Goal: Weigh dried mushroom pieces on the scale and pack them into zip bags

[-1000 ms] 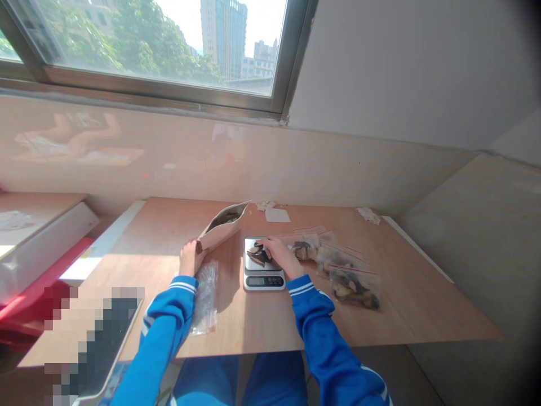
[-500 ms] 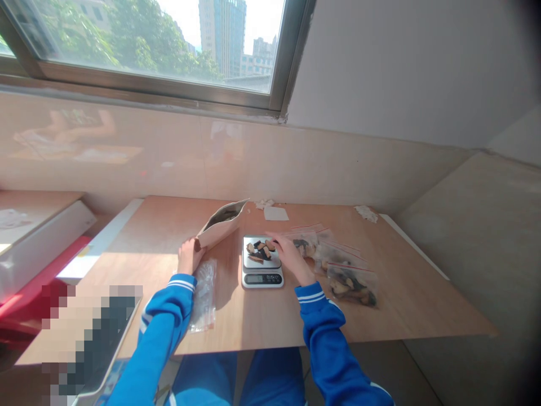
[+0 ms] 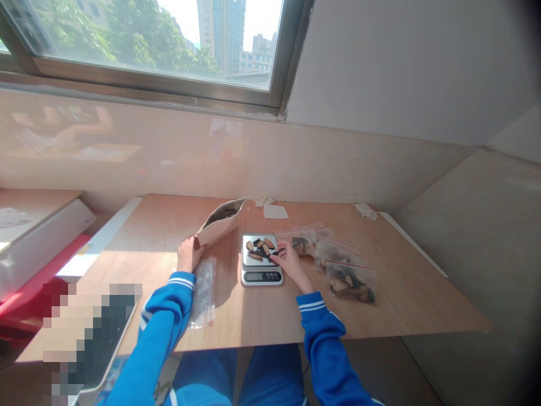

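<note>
My left hand [image 3: 189,255] is closed on the near corner of an open kraft paper bag [image 3: 222,226], which leans with its mouth up and dark contents showing inside. A small digital kitchen scale [image 3: 262,277] stands in front of me. On its metal plate lies a pile of dried slices [image 3: 258,248], dark-skinned with tan faces. At the plate's right edge my right hand [image 3: 292,265] pinches a dark dried slice [image 3: 279,251] between thumb and fingers. Flat clear zip bags [image 3: 203,293] lie beside my left wrist.
Several zip bags filled with dried slices [image 3: 351,283] lie right of the scale. A white paper square [image 3: 275,212] and crumpled scraps [image 3: 366,212] rest near the wall. The wooden table [image 3: 236,332] ends before my lap. A pixelated area covers the lower left.
My right hand has drawn back slightly from over the pile to the plate's right edge, its fingers lower. The pile looks a little rearranged. My left hand stays on the paper bag.
</note>
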Demonstrator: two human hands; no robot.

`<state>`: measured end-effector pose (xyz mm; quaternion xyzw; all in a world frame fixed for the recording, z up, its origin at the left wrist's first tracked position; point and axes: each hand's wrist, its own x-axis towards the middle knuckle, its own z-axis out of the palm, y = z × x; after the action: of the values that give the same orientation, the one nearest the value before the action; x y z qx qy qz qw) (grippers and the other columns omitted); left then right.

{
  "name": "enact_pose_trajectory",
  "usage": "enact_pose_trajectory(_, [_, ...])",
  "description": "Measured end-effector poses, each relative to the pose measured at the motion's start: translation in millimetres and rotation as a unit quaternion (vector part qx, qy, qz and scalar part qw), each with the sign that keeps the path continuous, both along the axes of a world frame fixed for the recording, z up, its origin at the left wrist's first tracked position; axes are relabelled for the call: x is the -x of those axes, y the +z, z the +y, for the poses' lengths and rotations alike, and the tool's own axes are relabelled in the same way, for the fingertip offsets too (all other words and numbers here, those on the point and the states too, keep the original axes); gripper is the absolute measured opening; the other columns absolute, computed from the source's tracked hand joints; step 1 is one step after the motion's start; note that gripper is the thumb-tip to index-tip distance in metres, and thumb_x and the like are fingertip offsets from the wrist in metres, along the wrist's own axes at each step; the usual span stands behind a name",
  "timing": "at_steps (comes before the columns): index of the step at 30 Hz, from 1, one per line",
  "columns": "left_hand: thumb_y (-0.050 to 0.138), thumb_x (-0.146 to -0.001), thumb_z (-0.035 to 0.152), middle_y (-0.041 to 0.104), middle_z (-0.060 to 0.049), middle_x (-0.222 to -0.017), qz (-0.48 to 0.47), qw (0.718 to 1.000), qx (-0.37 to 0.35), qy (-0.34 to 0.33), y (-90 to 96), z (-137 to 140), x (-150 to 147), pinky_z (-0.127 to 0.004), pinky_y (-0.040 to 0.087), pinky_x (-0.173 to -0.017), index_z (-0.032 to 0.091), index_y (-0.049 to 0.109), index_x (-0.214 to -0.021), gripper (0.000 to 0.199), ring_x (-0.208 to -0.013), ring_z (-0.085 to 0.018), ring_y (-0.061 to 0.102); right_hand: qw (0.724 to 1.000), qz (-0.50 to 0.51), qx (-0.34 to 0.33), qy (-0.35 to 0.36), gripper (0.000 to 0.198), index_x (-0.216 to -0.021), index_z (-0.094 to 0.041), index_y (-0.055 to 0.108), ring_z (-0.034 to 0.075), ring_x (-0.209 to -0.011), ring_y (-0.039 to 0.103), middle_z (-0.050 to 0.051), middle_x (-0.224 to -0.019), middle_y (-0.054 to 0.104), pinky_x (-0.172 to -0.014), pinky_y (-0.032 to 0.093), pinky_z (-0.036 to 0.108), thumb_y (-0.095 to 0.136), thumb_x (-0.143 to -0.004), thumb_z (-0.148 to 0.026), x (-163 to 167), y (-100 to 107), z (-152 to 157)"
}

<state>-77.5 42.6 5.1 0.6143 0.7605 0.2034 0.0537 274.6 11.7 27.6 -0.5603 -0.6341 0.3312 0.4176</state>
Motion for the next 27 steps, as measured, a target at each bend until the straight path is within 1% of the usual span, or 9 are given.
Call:
enact_pose_trajectory(3, [0.055,-0.084,0.032,0.062,-0.016,-0.108,-0.008,1.0,0.0,-0.004,-0.8,0.6,0.5,-0.038,0.042,-0.09,0.014,0.057,-0.108,0.03,-0.106,-0.03,0.058,0.992,-0.086,-0.088,-0.018,0.042,-0.107,-0.019,0.051,0.026,-0.104,0.056,0.009,-0.108,0.052,-0.095,0.047,0.048,0.071,-0.074,-0.033,3.2,7.6,-1.3])
enact_pose_trajectory(5, [0.054,-0.084,0.03,0.062,-0.017,-0.108,-0.015,1.0,-0.001,-0.009,-1.8,0.9,1.3,-0.04,0.042,-0.09,0.012,0.057,-0.108,0.03,-0.106,-0.031,0.057,0.985,-0.109,-0.131,-0.014,0.039,-0.111,-0.019,0.052,0.028,-0.115,0.05,0.011,-0.115,0.049,-0.103,0.041,0.049,0.068,-0.079,-0.033,7.3,20.0,-2.2])
enact_pose_trajectory(8, [0.053,-0.082,0.025,0.062,-0.016,-0.107,-0.037,0.999,-0.025,-0.021,-3.6,0.6,2.6,-0.041,0.043,-0.089,0.012,0.057,-0.109,0.03,-0.104,-0.032,0.058,0.98,-0.106,-0.169,-0.005,0.025,-0.112,-0.02,0.055,0.025,-0.112,0.051,0.011,-0.113,0.051,-0.099,0.045,0.046,0.054,-0.09,-0.032,18.7,51.9,-6.1])
enact_pose_trajectory(11, [0.05,-0.08,0.016,0.062,-0.013,-0.11,-0.056,0.996,-0.056,-0.042,-4.6,-1.0,3.7,-0.038,0.045,-0.091,0.016,0.056,-0.115,0.036,-0.105,-0.028,0.058,0.976,-0.073,-0.203,0.039,0.022,-0.11,-0.022,0.058,0.021,-0.105,0.056,0.009,-0.11,0.055,-0.089,0.051,0.037,0.043,-0.096,-0.028,37.3,93.5,-15.3])
enact_pose_trajectory(15, [0.045,-0.079,0.012,0.061,-0.01,-0.114,-0.066,0.991,-0.091,-0.079,-4.3,-3.7,4.0,-0.036,0.044,-0.094,0.018,0.057,-0.117,0.041,-0.108,-0.024,0.057,0.951,-0.093,-0.267,0.125,0.025,-0.111,-0.023,0.059,0.019,-0.113,0.053,0.007,-0.112,0.059,-0.099,0.045,0.035,0.038,-0.099,-0.02,68.4,132.1,-30.3])
enact_pose_trajectory(18, [0.043,-0.079,0.012,0.062,-0.011,-0.112,-0.077,0.986,-0.116,-0.087,-4.6,-4.4,3.3,-0.038,0.045,-0.093,0.018,0.058,-0.116,0.041,-0.105,-0.025,0.058,0.931,-0.171,-0.284,0.155,0.026,-0.11,-0.021,0.06,0.018,-0.109,0.055,0.007,-0.11,0.061,-0.096,0.046,0.034,0.036,-0.099,-0.019,88.8,135.1,-35.9])
enact_pose_trajectory(20, [0.042,-0.078,0.011,0.062,-0.011,-0.11,-0.083,0.986,-0.121,-0.085,-5.1,-4.3,3.0,-0.039,0.046,-0.092,0.018,0.059,-0.116,0.042,-0.103,-0.025,0.058,0.914,-0.243,-0.288,0.147,0.027,-0.104,-0.019,0.062,0.019,-0.103,0.057,0.008,-0.104,0.063,-0.09,0.048,0.033,0.036,-0.1,-0.021,98.5,130.5,-36.8])
enact_pose_trajectory(24, [0.042,-0.078,0.011,0.062,-0.011,-0.111,-0.093,0.982,-0.134,-0.097,-6.0,-4.1,3.3,-0.04,0.045,-0.092,0.018,0.059,-0.116,0.042,-0.103,-0.026,0.057,0.858,-0.404,-0.293,0.12,0.035,-0.082,-0.016,0.064,0.023,-0.09,0.06,0.009,-0.082,0.065,-0.083,0.047,0.036,0.035,-0.1,-0.024,107.9,127.8,-39.3])
enact_pose_trajectory(27, [0.043,-0.08,0.013,0.062,-0.011,-0.114,-0.099,0.979,-0.143,-0.106,-6.5,-4.6,3.6,-0.04,0.044,-0.093,0.019,0.059,-0.116,0.04,-0.105,-0.026,0.056,0.823,-0.472,-0.281,0.143,0.035,-0.078,-0.015,0.066,0.024,-0.084,0.061,0.01,-0.077,0.067,-0.082,0.046,0.039,0.036,-0.097,-0.016,108.5,132.1,-43.1])
